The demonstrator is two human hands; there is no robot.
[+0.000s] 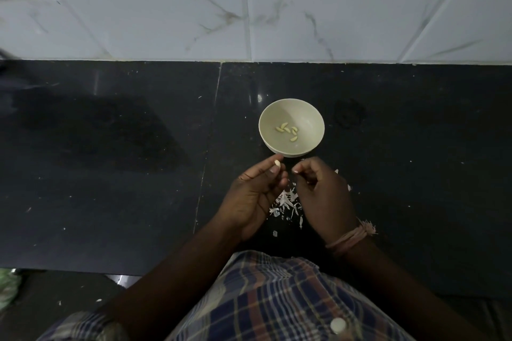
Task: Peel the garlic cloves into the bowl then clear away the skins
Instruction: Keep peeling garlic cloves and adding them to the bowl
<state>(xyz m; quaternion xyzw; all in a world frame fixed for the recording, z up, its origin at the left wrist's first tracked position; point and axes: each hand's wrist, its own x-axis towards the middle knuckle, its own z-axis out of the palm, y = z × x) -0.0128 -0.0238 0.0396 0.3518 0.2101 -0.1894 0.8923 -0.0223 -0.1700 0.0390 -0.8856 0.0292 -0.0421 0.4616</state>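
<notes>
A pale bowl (310, 116) stands on the black counter (110, 174) with several peeled garlic cloves (288, 131) at its bottom. Just in front of its near rim, my left hand (252, 194) pinches a white garlic clove (277, 163) between thumb and forefinger. My right hand (322, 194) hovers beside it with curled fingers, thumb and fingertip close together; whether it holds a scrap of skin is too small to tell. Below and between both hands, a scatter of white garlic skins (286, 202) lies on the counter.
A white marbled tile wall (249, 3) rises behind the counter. A vertical seam (206, 163) runs through the counter left of the bowl. The counter's front edge lies near my checked shirt (277, 299). Something green (8, 285) shows at the lower left.
</notes>
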